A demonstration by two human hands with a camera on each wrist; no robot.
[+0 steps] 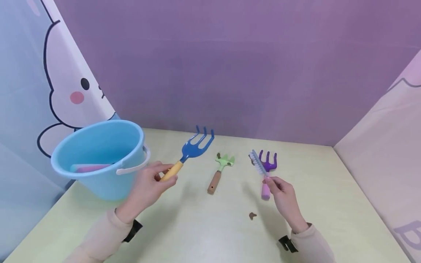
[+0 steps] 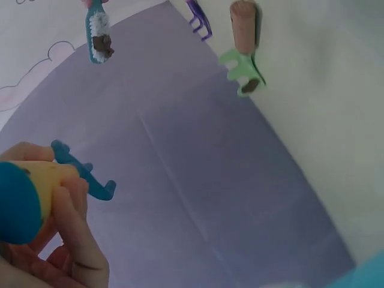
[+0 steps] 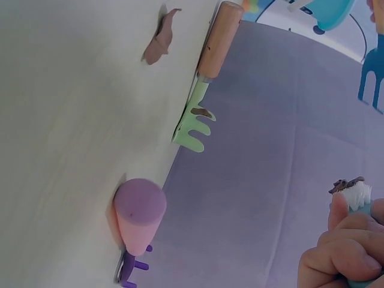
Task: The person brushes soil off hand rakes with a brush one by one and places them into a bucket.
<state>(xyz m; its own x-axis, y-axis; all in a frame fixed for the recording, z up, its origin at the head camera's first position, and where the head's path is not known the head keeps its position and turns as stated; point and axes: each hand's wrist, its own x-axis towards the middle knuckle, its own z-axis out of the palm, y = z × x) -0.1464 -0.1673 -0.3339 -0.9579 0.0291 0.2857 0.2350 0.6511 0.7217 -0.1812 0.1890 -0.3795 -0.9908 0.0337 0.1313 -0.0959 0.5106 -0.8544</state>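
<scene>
My left hand grips the yellow handle of a blue hand rake, its three tines pointing up and away, beside the bucket. The left wrist view shows the fingers wrapped round that handle. My right hand pinches a small blue-grey brush with white bristles, raised in front of a purple hand rake with a pink handle. Brown material clings to the brush's bristles. Between the hands a green hand rake with a brown wooden handle lies on the table, brown bits on its tines.
A light blue bucket with a white handle stands at the left and holds blue and pink items. A small brown piece lies on the pale table. A purple backdrop rises behind the table, with printed cloth on both sides.
</scene>
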